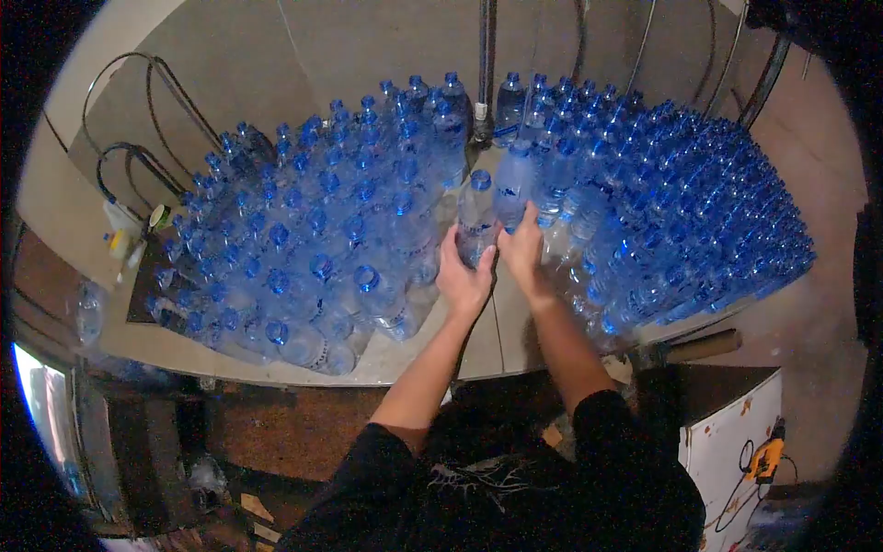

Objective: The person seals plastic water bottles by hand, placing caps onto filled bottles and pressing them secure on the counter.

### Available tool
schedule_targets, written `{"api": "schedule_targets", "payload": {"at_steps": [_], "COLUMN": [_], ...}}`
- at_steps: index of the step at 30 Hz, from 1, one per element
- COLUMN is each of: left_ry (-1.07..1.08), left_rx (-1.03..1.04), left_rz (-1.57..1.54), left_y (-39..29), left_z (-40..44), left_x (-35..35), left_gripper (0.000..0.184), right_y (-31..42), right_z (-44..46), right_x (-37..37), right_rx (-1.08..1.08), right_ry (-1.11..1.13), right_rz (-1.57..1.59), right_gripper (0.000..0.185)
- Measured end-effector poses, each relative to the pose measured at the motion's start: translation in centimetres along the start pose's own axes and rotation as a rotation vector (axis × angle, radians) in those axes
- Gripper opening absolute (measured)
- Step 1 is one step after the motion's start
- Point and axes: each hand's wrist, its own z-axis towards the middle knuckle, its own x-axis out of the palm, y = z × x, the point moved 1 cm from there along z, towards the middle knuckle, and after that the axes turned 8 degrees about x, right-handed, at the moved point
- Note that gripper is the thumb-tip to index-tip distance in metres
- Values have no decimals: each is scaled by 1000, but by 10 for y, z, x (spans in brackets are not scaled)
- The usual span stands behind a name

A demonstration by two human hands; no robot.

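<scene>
In the head view my left hand (466, 279) is wrapped round the lower part of a clear plastic bottle (476, 210) with a blue neck. Beside it, my right hand (522, 247) grips a second plastic bottle (513, 189), which looks cloudier and bluish. Both bottles are roughly upright and close together, over the gap between two large groups of similar bottles. Left of my hands stands a wide group of clear bottles (317, 267); to the right is a denser, bluer group (699, 193). Whether the held bottles touch the tabletop is hard to tell.
The bottles stand on a pale table (391, 354) with a curved-looking front edge. A vertical pipe (486, 74) rises behind them. Dark hoses (152, 101) hang at the left. At the lower right is a white cabinet (727, 451) with a yellow tool (765, 460) and cable.
</scene>
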Motion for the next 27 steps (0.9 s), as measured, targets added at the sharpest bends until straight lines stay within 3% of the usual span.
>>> {"api": "schedule_targets", "payload": {"at_steps": [2, 5, 8, 11, 15, 20, 23, 26, 27], "left_ry": [-1, -15, 138, 302, 315, 324, 267, 116, 54], "left_rx": [-12, -21, -41, -125, -164, -139, -86, -37, -34], "left_rz": [-25, 17, -1, 63, 89, 112, 32, -101, -142], "left_y": [0, 0, 0, -4, -8, -6, 4, 1, -7], "left_z": [2, 10, 34, 57, 64, 63, 56, 32, 16], "left_x": [0, 10, 28, 49, 58, 58, 59, 42, 28], "left_gripper": [70, 70, 68, 67, 70, 74, 80, 81, 80], "right_y": [-5, -18, -48, -56, -58, -7, 50, 94, 106], "right_z": [3, -7, -30, -50, -55, -66, -50, -20, -10], "right_x": [1, -7, -21, -42, -59, -120, -169, -183, -185], "right_rx": [-85, -42, -184, -84, -119, -186, -82, -290, -311], "right_ry": [-11, 53, -15, -35, 2, -109, 67, -135, -32], "right_rz": [55, 151, 267, -1, -5, 22, -32, -78, -157], "right_gripper": [80, 79, 83, 87, 88, 70, 54, 44, 43]}}
